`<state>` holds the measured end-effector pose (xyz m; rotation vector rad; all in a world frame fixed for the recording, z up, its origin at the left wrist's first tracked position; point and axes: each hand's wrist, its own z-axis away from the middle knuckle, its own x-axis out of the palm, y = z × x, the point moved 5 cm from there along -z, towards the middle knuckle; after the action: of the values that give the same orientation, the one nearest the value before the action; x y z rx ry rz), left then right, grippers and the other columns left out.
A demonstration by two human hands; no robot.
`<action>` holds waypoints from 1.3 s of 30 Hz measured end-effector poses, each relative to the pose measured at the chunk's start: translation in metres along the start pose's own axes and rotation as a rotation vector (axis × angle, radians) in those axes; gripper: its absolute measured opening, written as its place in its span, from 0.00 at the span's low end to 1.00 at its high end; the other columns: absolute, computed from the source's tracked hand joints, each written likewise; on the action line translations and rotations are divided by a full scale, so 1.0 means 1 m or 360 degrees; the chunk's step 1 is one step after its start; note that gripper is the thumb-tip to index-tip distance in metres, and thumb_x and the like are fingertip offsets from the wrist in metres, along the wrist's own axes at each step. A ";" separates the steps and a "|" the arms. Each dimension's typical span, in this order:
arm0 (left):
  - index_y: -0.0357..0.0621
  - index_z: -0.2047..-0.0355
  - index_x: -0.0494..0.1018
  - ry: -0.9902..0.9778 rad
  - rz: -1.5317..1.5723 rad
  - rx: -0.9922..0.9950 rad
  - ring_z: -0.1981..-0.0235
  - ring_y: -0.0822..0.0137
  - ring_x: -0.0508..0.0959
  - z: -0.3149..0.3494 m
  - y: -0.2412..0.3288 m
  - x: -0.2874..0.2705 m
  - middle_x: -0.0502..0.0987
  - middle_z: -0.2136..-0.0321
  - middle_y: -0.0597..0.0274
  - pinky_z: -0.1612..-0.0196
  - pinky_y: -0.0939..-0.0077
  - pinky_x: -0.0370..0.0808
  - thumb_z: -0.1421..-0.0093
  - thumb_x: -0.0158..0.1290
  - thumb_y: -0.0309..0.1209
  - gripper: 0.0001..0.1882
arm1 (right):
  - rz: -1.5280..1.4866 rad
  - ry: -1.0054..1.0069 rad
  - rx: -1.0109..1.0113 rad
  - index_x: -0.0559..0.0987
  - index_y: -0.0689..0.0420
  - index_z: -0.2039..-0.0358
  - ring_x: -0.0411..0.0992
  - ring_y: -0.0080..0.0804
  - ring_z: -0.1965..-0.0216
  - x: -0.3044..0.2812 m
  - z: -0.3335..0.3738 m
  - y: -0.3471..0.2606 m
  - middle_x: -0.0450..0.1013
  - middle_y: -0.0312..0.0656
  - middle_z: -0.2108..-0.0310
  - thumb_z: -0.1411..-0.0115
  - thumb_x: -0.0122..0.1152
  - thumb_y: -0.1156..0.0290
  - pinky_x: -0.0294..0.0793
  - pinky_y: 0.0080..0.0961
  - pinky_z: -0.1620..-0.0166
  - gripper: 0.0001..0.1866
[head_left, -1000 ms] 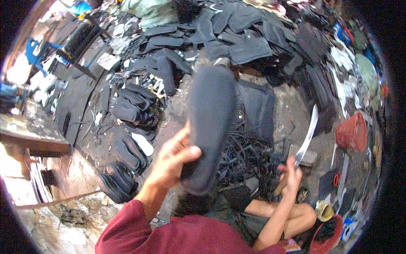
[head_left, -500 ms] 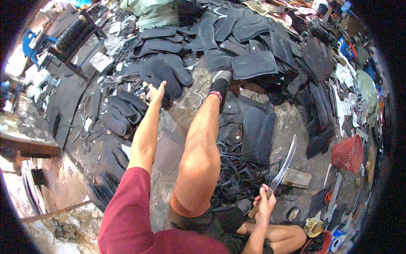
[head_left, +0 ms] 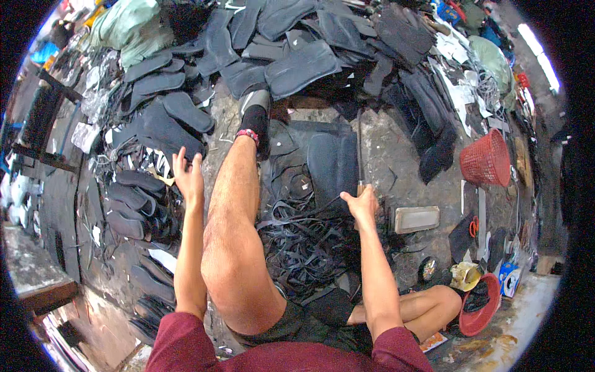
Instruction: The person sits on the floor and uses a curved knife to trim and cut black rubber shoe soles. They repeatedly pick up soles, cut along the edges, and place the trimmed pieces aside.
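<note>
Right hand (head_left: 362,203): closed around the handle of a long knife (head_left: 359,146). Blade thin, flat, metallic, slightly curved in the fisheye view; its long axis runs away from the person, tip pointing toward the far heap, handle end nearest the body. The blade lies over or just above a dark rubber sheet (head_left: 331,164), rounded at the corners, matte and dusty; contact cannot be told.

Left hand (head_left: 188,173): open, fingers spread, holding nothing, hovering at the edge of a pile of sole-shaped cutouts (head_left: 139,198). These are flat, dark, elongated ovals, stacked and overlapping.

Left leg (head_left: 232,229): bare, stretched forward between the two arms, ending in a black sock with a red band; it separates the left hand from the knife.

Surroundings: a tangle of thin black rubber strips (head_left: 304,242), curled and stringy, lying just before the right forearm. A grey rectangular block (head_left: 416,219) sits near the right hand on the rough concrete floor (head_left: 396,167). A red mesh basket (head_left: 486,158), tapered and perforated, stands well apart to the right. Larger dark sheets (head_left: 304,65) are heaped across the far side.
</note>
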<state>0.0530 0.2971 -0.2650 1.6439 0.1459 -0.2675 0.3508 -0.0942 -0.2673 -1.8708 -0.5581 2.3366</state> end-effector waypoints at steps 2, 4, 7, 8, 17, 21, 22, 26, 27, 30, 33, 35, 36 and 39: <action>0.34 0.41 0.70 -0.0199 0.0269 -0.0060 0.44 0.59 0.75 0.033 0.055 -0.024 0.70 0.40 0.48 0.40 0.69 0.69 0.38 0.58 0.27 0.24 | -0.0252 0.0202 -0.0023 0.73 0.64 0.54 0.75 0.54 0.54 -0.013 0.006 0.012 0.77 0.55 0.58 0.56 0.78 0.65 0.72 0.42 0.50 0.32; 0.34 0.44 0.71 0.0000 0.0361 -0.0060 0.48 0.63 0.77 0.075 0.131 -0.072 0.77 0.49 0.51 0.42 0.72 0.70 0.36 0.54 0.24 0.20 | -0.0884 0.0005 0.0090 0.74 0.59 0.66 0.73 0.35 0.65 -0.021 0.020 0.010 0.74 0.40 0.68 0.60 0.80 0.74 0.73 0.33 0.58 0.23; 0.29 0.47 0.69 0.0302 0.0553 0.0314 0.47 0.58 0.76 0.157 0.237 -0.114 0.75 0.48 0.44 0.42 0.65 0.72 0.34 0.49 0.23 0.16 | -0.1548 -0.0174 -0.0124 0.70 0.55 0.73 0.65 0.22 0.71 -0.055 0.049 -0.006 0.67 0.31 0.72 0.56 0.76 0.80 0.69 0.25 0.64 0.19; 0.30 0.49 0.70 0.0311 0.0709 0.0510 0.48 0.53 0.76 0.185 0.253 -0.122 0.75 0.49 0.42 0.43 0.60 0.72 0.34 0.49 0.27 0.16 | -0.1748 -0.0067 -0.0314 0.70 0.54 0.74 0.65 0.20 0.71 -0.075 0.063 -0.018 0.66 0.30 0.73 0.55 0.75 0.82 0.69 0.23 0.65 0.19; 0.39 0.28 0.42 -0.1074 -0.0617 0.1003 0.28 0.35 0.35 0.287 0.243 -0.019 0.35 0.28 0.38 0.29 0.46 0.45 0.54 0.62 0.18 0.56 | -0.2436 -0.0213 -0.0213 0.68 0.49 0.75 0.65 0.22 0.69 -0.262 0.155 -0.004 0.64 0.28 0.73 0.59 0.69 0.86 0.65 0.22 0.61 0.20; 0.50 0.28 0.49 -0.1289 -0.0380 0.1275 0.27 0.41 0.40 0.294 0.250 0.013 0.42 0.27 0.46 0.28 0.47 0.44 0.57 0.69 0.24 0.57 | -0.2413 -0.0497 -0.0176 0.65 0.49 0.76 0.63 0.20 0.70 -0.283 0.166 0.018 0.62 0.29 0.73 0.55 0.63 0.83 0.62 0.18 0.63 0.16; 0.51 0.29 0.52 -0.1460 -0.0377 0.1370 0.27 0.42 0.41 0.299 0.256 0.019 0.44 0.27 0.48 0.28 0.48 0.45 0.56 0.69 0.25 0.55 | -0.2462 -0.0508 -0.0142 0.66 0.48 0.75 0.63 0.21 0.70 -0.281 0.170 0.015 0.63 0.29 0.73 0.56 0.65 0.82 0.62 0.20 0.62 0.17; 0.51 0.30 0.55 -0.1536 -0.0825 0.1479 0.27 0.46 0.47 0.311 0.254 0.021 0.50 0.29 0.49 0.28 0.50 0.50 0.52 0.52 0.15 0.47 | -0.2716 -0.0359 -0.0191 0.66 0.48 0.76 0.63 0.21 0.69 -0.282 0.167 0.028 0.63 0.29 0.72 0.56 0.63 0.82 0.62 0.20 0.61 0.16; 0.44 0.31 0.56 -0.1585 -0.0671 0.1318 0.27 0.47 0.47 0.318 0.263 0.016 0.51 0.29 0.48 0.27 0.53 0.48 0.54 0.47 0.12 0.46 | -0.2823 -0.0295 -0.0271 0.66 0.48 0.77 0.62 0.20 0.68 -0.283 0.162 0.040 0.63 0.29 0.72 0.56 0.62 0.83 0.60 0.19 0.61 0.15; 0.37 0.33 0.59 -0.1941 0.0481 0.0774 0.27 0.48 0.48 0.330 0.283 -0.019 0.53 0.29 0.47 0.27 0.56 0.45 0.54 0.47 0.12 0.43 | -0.2743 -0.0119 -0.0454 0.65 0.49 0.77 0.61 0.20 0.68 -0.281 0.158 0.039 0.61 0.29 0.72 0.56 0.61 0.84 0.60 0.18 0.62 0.16; 0.38 0.43 0.72 -0.1745 0.0394 0.0844 0.33 0.53 0.63 0.349 0.311 -0.020 0.68 0.38 0.47 0.33 0.63 0.59 0.45 0.57 0.18 0.27 | -0.2807 0.0050 -0.0495 0.64 0.49 0.77 0.60 0.20 0.68 -0.273 0.164 0.024 0.60 0.29 0.72 0.57 0.60 0.87 0.59 0.16 0.62 0.17; 0.41 0.59 0.81 -0.1448 0.0369 0.0932 0.51 0.56 0.81 0.362 0.295 -0.019 0.82 0.56 0.51 0.49 0.68 0.77 0.48 0.65 0.20 0.14 | -0.2887 0.0176 -0.0552 0.64 0.49 0.76 0.59 0.19 0.68 -0.271 0.160 0.020 0.59 0.30 0.72 0.58 0.60 0.88 0.59 0.16 0.63 0.19; 0.41 0.62 0.81 -0.1438 0.0339 0.0945 0.58 0.58 0.82 0.367 0.289 -0.020 0.82 0.60 0.53 0.54 0.69 0.78 0.49 0.64 0.17 0.13 | -0.2895 0.0351 -0.0684 0.64 0.49 0.76 0.59 0.19 0.68 -0.270 0.155 0.027 0.59 0.29 0.72 0.57 0.60 0.89 0.59 0.15 0.64 0.19; 0.39 0.59 0.81 -0.1596 -0.0054 0.0751 0.56 0.57 0.82 0.371 0.254 -0.034 0.82 0.57 0.50 0.52 0.66 0.78 0.47 0.62 0.19 0.13 | -0.2839 0.0435 -0.0576 0.65 0.49 0.75 0.59 0.19 0.69 -0.287 0.143 0.058 0.60 0.28 0.72 0.56 0.59 0.88 0.61 0.17 0.64 0.18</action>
<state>0.0531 -0.0931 -0.0384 1.7745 -0.6941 -1.1787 0.2921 -0.2652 0.0041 -0.7792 -1.6561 0.7723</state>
